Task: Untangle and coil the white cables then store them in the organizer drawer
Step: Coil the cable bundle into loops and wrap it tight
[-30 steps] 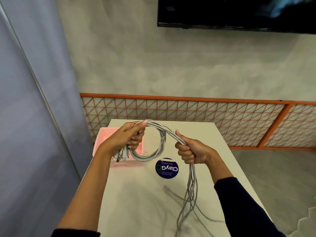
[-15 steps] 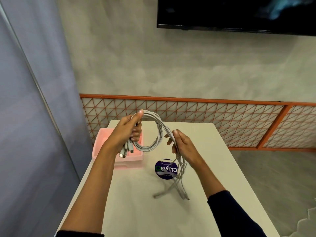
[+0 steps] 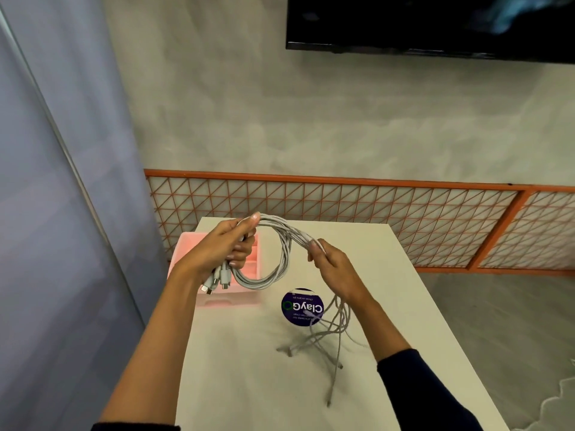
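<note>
You hold the cables (image 3: 282, 256) as one bundle, up above the table (image 3: 249, 384) and between your two hands. The bundle curls into an upright loop. Its top arc runs from your left hand (image 3: 228, 244) across to your right hand (image 3: 336, 267), and its bottom sags in front of the pink organizer (image 3: 233, 300). The plugs stick out under your left palm and point down and back toward you. From your right hand the loose tails drop to the table, past the round sticker (image 3: 300, 306), and fan out toward the near edge. Your left fingers are curled round the loop with the thumb on top. Your right fingers are closed round the strands, knuckles toward you. Your hands are apart, both forearms reaching forward.
</note>
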Motion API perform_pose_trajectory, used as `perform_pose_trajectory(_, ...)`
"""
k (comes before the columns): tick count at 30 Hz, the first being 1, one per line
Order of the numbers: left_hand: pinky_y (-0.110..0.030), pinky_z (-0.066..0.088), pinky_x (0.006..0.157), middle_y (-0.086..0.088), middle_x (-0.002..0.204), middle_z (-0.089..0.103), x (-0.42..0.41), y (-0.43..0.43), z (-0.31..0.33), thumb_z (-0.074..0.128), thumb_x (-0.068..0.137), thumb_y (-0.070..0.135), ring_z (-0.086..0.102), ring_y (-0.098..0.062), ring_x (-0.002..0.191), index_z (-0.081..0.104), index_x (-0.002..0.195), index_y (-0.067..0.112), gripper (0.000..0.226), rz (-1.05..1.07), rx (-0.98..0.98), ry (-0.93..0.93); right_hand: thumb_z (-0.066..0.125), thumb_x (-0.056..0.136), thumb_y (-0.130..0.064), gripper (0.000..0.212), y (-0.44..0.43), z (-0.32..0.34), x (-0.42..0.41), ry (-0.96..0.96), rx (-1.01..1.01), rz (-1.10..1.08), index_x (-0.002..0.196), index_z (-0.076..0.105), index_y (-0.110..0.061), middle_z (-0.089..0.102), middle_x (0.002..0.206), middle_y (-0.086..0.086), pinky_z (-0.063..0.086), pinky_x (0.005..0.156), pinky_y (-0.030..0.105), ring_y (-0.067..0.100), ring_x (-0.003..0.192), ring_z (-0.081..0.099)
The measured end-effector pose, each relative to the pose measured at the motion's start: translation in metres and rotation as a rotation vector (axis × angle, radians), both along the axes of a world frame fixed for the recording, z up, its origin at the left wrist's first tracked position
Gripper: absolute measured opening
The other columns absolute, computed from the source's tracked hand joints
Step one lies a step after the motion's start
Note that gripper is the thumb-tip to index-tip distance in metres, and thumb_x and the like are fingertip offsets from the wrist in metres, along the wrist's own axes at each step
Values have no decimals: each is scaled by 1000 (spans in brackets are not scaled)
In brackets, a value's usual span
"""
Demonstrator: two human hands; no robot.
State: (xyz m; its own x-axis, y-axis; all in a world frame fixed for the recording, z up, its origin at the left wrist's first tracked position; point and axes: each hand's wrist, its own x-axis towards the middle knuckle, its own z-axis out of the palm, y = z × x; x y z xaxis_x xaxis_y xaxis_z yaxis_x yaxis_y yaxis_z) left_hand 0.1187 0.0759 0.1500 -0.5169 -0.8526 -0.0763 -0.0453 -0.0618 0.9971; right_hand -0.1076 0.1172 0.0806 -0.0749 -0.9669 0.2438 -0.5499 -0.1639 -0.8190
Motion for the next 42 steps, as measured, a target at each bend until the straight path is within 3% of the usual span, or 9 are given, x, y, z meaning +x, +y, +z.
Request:
perform_pose_trajectory(6, -19, 23, 42, 4, 55, 25, -1, -1, 6, 48, 96, 43, 20, -9, 45, 38, 68, 17, 39, -5, -82, -107, 45, 89, -62, 49, 9, 21, -17, -147, 225, 229, 67, 34, -20, 29, 60, -7, 22, 50, 20, 7, 52, 25)
perform_pose_trajectory(11, -18, 23, 40, 4, 54, 25, 1, -4, 7, 49, 92, 44, 20, -8, 43, 39, 67, 17, 38, -11, -98, -29, 19, 90, -69, 59, 6, 37, -14, -166, 347, 280, 59, 25, -20, 20, 55, -1, 14, 47, 28, 12, 48, 15)
perform_pose_trajectory(16, -16, 20, 38, 5, 49, 24, -4, 3, 10, 48, 92, 39, 17, -7, 38, 38, 65, 17, 37, -31, -98, 141, 29, 91, -61, 58, 0, 35, -20, -528, 658, 531, 52, 39, -19, 22, 47, -7, 10, 38, 21, 5, 39, 15)
perform_pose_trajectory(19, -16, 15, 39, 6, 48, 22, -14, 8, 26, 47, 92, 36, 17, -6, 36, 36, 67, 15, 35, -28, -133, 198, 34, 96, -48, 46, -2, 25, -23, -776, 672, 709, 86, 61, -12, 27, 52, -7, 18, 35, 15, 3, 39, 17)
perform_pose_trajectory(22, -18, 15, 40, 6, 48, 22, -21, 12, 43, 47, 96, 35, 17, -6, 37, 36, 67, 16, 36, 9, -170, 179, 60, 89, -44, 40, -3, 18, -22, -895, 564, 751, 102, 54, -6, 45, 64, -5, 26, 39, 13, 2, 42, 27)
perform_pose_trajectory(27, -15, 19, 37, 8, 47, 24, -27, 12, 55, 47, 99, 33, 19, -4, 35, 37, 66, 17, 38, 107, -180, 216, 64, 88, -37, 33, 0, 18, -26, -764, 414, 642, 105, 60, -9, 52, 76, -3, 42, 57, 17, 6, 56, 45)
perform_pose_trajectory(33, -15, 22, 36, 10, 45, 26, -30, 11, 59, 47, 100, 32, 21, -4, 34, 36, 65, 17, 39, 201, -211, 254, 37, 102, -35, 26, 10, -4, -20, -232, 311, 340, 96, 58, -21, 55, 92, -2, 41, 90, 26, 9, 91, 53)
perform_pose_trajectory(37, -15, 23, 36, 8, 46, 25, -34, 15, 56, 47, 99, 32, 22, -4, 34, 34, 68, 17, 37, 229, -204, 301, 41, 101, -28, 22, 4, -29, -2, 17, 163, -59, 104, 60, -18, 44, 106, 6, 38, 80, 20, 14, 93, 48)
perform_pose_trajectory(42, -15, 23, 36, 8, 46, 25, -35, 20, 61, 47, 100, 32, 22, -4, 34, 35, 67, 17, 38, 241, -213, 342, 44, 100, -16, 21, -2, -42, 13, -55, -9, -385, 110, 60, -7, 47, 104, 11, 39, 68, 15, 8, 74, 48)
